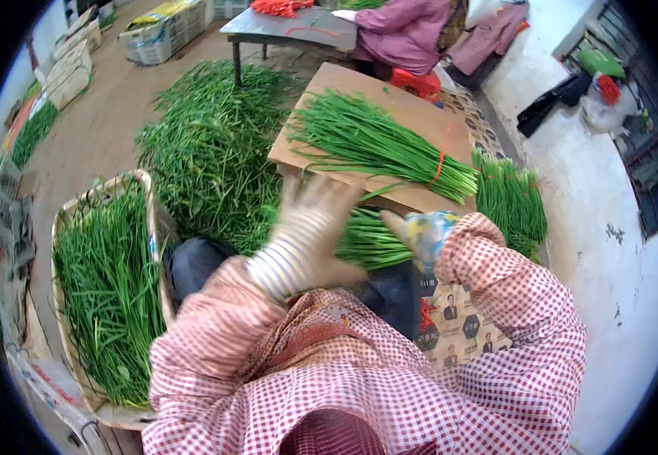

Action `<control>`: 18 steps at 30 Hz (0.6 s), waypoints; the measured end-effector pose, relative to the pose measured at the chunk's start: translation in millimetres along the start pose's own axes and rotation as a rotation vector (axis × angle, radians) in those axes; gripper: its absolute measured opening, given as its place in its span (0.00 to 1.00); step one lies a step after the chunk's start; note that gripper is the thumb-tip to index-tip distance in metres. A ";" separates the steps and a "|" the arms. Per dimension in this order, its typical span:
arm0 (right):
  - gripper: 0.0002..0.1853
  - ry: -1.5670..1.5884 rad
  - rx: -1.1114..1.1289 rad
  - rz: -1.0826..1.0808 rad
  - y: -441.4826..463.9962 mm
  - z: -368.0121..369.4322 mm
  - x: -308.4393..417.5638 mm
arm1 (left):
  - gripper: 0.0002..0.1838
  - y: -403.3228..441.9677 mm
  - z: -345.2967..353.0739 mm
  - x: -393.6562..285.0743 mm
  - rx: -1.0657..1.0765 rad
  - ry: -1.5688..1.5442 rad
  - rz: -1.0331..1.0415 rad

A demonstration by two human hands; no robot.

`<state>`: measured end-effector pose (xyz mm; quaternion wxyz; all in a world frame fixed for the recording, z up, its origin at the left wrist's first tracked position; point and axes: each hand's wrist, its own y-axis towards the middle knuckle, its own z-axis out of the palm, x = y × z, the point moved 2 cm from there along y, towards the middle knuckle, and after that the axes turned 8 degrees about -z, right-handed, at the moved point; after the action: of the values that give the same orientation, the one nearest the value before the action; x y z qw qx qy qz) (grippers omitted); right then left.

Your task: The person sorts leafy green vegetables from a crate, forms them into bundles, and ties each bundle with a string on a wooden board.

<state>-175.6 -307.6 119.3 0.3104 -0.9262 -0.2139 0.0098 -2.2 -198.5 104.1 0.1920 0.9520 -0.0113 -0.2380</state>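
My right hand (422, 235), in a blue and yellow patterned glove, closes round the pale stem ends of a bunch of garlic chives (374, 240) above my lap. Over the leafy side of this bunch is my left hand (310, 235), in a white glove with a striped cuff. It is blurred by motion, its fingers spread and the thumb apart; I see nothing held in it. Just beyond both hands, another bunch of garlic chives (382, 140), tied with a red band (439, 167), lies on a brown board (336, 83).
A basket (164, 284) of loose chives stands at my left. Beyond it a heap of greens (208, 144) covers the floor. More bundled chives (509, 201) stand right of the board. Another person (405, 34) sits by a table (287, 29) with red bands (280, 7).
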 end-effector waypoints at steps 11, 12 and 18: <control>0.29 0.153 -0.492 -1.025 34.9 29.1 -41.1 | 0.40 33.4 59.8 7.5 0.436 0.147 -0.086; 0.30 0.151 -0.511 -1.077 25.4 -0.3 -47.3 | 0.38 38.0 58.1 22.5 0.389 0.157 -0.054; 0.15 0.943 -0.647 -0.546 189.1 13.4 -199.7 | 0.32 111.1 29.1 65.3 0.088 0.360 -0.015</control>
<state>-285.2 -515.7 -23.9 0.0671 -0.7900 -0.2748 -0.5440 50.1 -319.2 92.4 0.1473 0.9868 0.0202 -0.0644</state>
